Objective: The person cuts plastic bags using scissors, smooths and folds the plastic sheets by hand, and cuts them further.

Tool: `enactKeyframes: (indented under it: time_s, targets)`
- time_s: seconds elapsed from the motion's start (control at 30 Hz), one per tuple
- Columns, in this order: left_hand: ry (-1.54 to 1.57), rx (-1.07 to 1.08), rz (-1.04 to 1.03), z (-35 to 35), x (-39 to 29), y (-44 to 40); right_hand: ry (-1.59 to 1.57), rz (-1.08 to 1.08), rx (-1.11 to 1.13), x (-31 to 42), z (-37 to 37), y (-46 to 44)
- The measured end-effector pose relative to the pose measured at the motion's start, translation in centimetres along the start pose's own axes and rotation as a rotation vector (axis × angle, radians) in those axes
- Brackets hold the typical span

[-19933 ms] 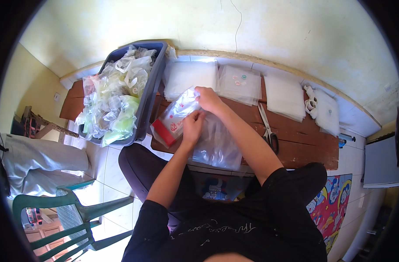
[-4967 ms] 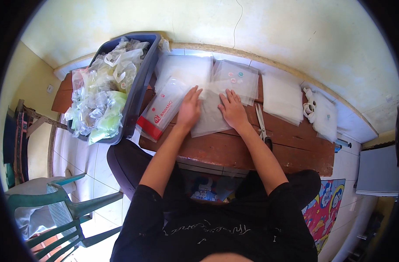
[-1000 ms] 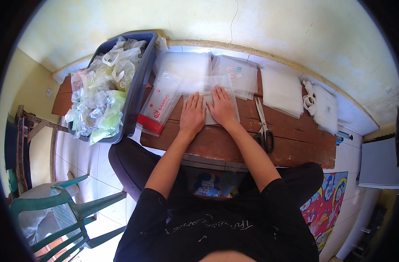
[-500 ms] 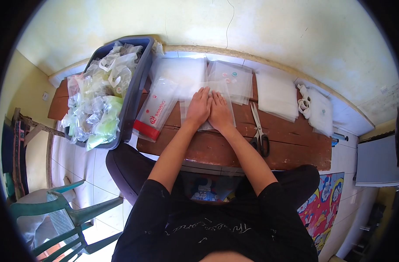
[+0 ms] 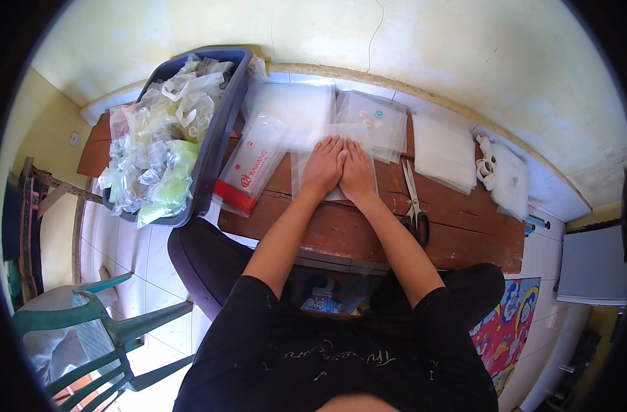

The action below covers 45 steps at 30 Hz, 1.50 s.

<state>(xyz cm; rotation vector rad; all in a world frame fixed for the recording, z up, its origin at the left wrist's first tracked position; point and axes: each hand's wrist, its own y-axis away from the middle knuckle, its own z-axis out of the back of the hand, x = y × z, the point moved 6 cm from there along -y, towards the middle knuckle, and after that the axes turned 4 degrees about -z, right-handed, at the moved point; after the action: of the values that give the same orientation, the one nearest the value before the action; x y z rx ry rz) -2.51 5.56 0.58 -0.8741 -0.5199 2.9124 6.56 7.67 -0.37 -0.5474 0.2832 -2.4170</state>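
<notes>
My left hand point(image 5: 323, 167) and my right hand point(image 5: 357, 169) lie flat side by side, touching, on a clear plastic bag point(image 5: 301, 165) on the brown wooden table point(image 5: 327, 230). Both hands are open and grip nothing. Left of them rests a clear bag with red print and a red end point(image 5: 253, 168). Behind are a stack of clear plastic sheets point(image 5: 293, 106) and a stack bearing small round stickers point(image 5: 389, 127). Scissors with black handles point(image 5: 415, 213) lie to the right of my right hand.
A grey tub point(image 5: 221, 137) heaped with plastic bags stands at the left. Farther right are a white stack point(image 5: 442, 151), white rolls point(image 5: 487, 165) and another stack point(image 5: 511, 178). A green chair point(image 5: 107, 329) stands at lower left.
Nineteen seconds back my hands held up a bag; since then it has been laid flat. From a second ago, my hands have come together on it.
</notes>
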Motion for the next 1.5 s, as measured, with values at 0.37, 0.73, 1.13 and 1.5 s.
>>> enactKeyframes:
  time_s: [0.37,0.73,1.13,1.5]
  targets:
    - [-0.152,0.055,-0.022,-0.7,-0.1,0.3,0.023,-0.071,-0.041,-0.8,0.3,0.4]
    - [-0.248,0.141,0.008,-0.7,-0.4,0.5,-0.151,-0.078,-0.091,-1.3,1.1,-0.7]
    - [-0.273,0.173,0.002,-0.9,-0.5,0.4,-0.236,0.0,-0.081,-1.5,0.8,-2.7]
    - [-0.275,0.161,0.033,-0.9,-0.4,0.2,0.033,-0.093,0.075,-3.0,-0.2,-3.4]
